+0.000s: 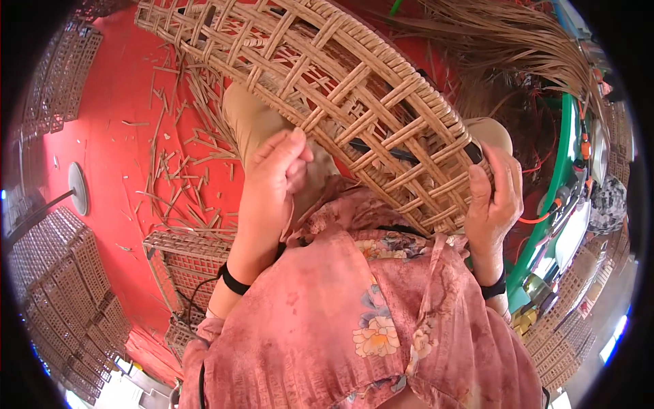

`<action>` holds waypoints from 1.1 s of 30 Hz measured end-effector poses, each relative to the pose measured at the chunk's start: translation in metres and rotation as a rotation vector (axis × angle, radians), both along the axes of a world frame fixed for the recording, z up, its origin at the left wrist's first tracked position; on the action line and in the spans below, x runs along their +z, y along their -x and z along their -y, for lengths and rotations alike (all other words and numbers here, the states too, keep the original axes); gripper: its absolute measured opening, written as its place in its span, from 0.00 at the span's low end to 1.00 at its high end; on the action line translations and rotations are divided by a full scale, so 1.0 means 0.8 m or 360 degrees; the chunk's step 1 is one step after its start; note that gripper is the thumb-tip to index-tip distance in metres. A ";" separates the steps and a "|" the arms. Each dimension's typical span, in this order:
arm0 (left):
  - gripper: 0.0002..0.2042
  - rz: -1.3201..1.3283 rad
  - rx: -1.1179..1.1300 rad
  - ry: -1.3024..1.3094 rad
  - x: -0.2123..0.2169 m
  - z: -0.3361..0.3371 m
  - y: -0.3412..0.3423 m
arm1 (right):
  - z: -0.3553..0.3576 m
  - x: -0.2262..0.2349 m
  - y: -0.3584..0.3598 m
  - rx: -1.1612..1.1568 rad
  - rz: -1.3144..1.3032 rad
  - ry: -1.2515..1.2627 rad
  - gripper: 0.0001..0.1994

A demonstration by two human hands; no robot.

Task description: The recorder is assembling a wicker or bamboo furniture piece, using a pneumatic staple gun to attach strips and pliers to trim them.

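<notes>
A long woven wicker basket [361,126] with an open lattice side lies slanted across my lap, from the upper left down to the right. Its thick wrapped rim runs along the far edge, and dark pieces show through the weave. My right hand [496,187] grips the basket's right end, thumb on the near side and fingers around the corner. At the basket's near edge, left of its middle, my left hand [279,163] is closed, thumb pressed to the curled fingers. Whatever it may pinch there is hidden.
Cut strips [194,184] litter the red floor [109,204] on the left. Another woven frame [184,262] lies beside my left arm. Stacked woven panels [54,293] stand far left. A bundle of long brown strands [504,41] fills the upper right, near a green-edged table [555,170].
</notes>
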State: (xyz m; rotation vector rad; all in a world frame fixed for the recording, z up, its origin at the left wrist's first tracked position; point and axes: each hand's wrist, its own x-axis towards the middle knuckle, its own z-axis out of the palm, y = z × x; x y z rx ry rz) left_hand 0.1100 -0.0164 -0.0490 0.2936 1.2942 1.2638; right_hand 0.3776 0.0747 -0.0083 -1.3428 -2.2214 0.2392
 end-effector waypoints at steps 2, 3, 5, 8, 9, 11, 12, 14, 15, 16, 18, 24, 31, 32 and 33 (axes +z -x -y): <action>0.15 0.0198 0.0117 -0.0040 -0.001 -0.002 0.007 | -0.004 -0.001 0.001 -0.0019 -0.0058 0.0011 0.15; 0.14 0.0132 0.0087 -0.0030 -0.003 0.001 0.010 | -0.005 -0.002 0.000 -0.0034 -0.0089 0.0019 0.15; 0.13 0.0060 0.0056 -0.0014 -0.007 0.002 0.012 | -0.008 -0.002 0.000 -0.0052 -0.0127 0.0035 0.15; 0.14 0.0004 0.0019 -0.0066 -0.011 -0.003 0.012 | -0.020 0.003 -0.002 -0.0028 -0.0116 -0.0052 0.14; 0.14 -0.0074 -0.0001 -0.0116 -0.013 -0.011 0.010 | -0.030 0.005 -0.002 -0.0011 -0.0165 -0.0095 0.14; 0.14 -0.0159 -0.0018 -0.0184 -0.013 -0.032 0.005 | -0.051 0.007 -0.006 -0.0010 -0.0221 -0.0153 0.13; 0.14 -0.0239 -0.0075 -0.0208 -0.006 -0.045 0.000 | -0.062 0.011 -0.012 -0.0021 -0.0215 -0.0172 0.13; 0.14 -0.0319 -0.0138 -0.0270 -0.003 -0.074 -0.010 | -0.089 0.021 -0.025 -0.0155 -0.0325 0.0073 0.12; 0.14 -0.0229 -0.0206 -0.0387 -0.003 -0.094 -0.014 | -0.108 0.024 -0.032 -0.0208 -0.0381 0.0132 0.12; 0.14 -0.0140 -0.0277 -0.0507 -0.001 -0.114 -0.017 | -0.130 0.026 -0.040 -0.0259 -0.0437 0.0188 0.12; 0.13 -0.0114 -0.0319 -0.0574 0.003 -0.151 -0.031 | -0.176 0.027 -0.059 -0.0272 -0.0441 0.0247 0.14; 0.12 -0.0187 -0.0361 -0.0866 0.018 -0.261 -0.070 | -0.304 0.024 -0.116 -0.0151 -0.0471 0.0202 0.25; 0.13 -0.0319 -0.0319 -0.0885 0.012 -0.285 -0.100 | -0.384 -0.005 -0.159 -0.0214 -0.0400 0.0297 0.34; 0.13 -0.0356 -0.0329 -0.0884 0.014 -0.282 -0.100 | -0.385 0.000 -0.153 -0.0209 -0.0407 0.0283 0.34; 0.13 -0.0358 -0.0322 -0.0881 0.015 -0.279 -0.100 | -0.386 0.001 -0.145 -0.0106 -0.0510 0.0334 0.32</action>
